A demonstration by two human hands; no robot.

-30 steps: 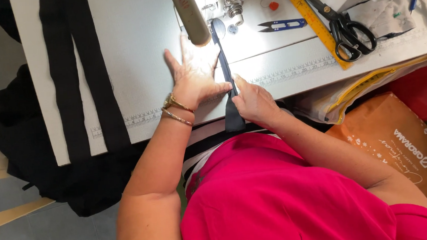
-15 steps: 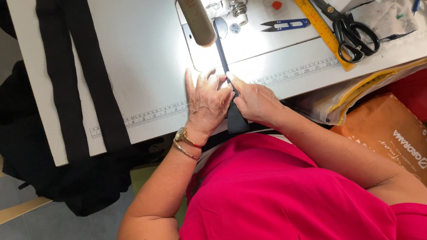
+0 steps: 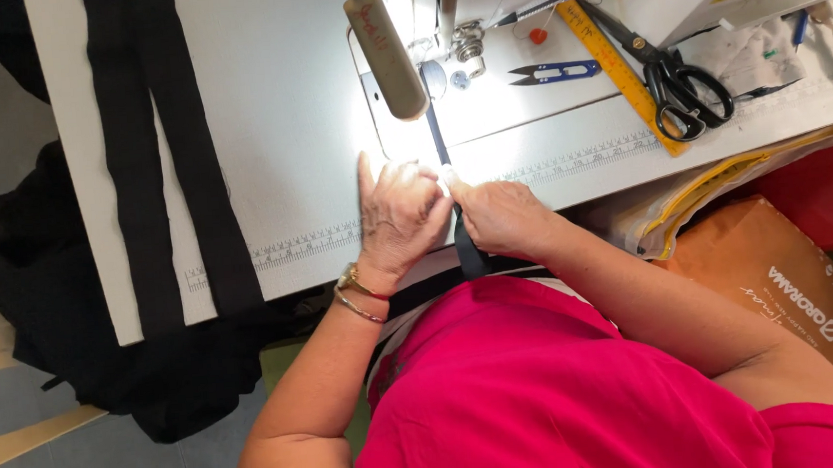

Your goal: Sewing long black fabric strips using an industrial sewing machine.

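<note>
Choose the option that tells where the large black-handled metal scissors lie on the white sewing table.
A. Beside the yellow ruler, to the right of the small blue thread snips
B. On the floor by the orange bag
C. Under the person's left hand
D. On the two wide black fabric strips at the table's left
A: the large black-handled metal scissors lie against the yellow ruler, right of the small blue thread snips, well clear of both hands.

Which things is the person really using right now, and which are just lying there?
In use:
left hand and right hand, both on the narrow black strip
sewing machine, which the strip runs up to

Just lying about:
black scissors
blue thread snips
yellow ruler
two wide black strips
</note>
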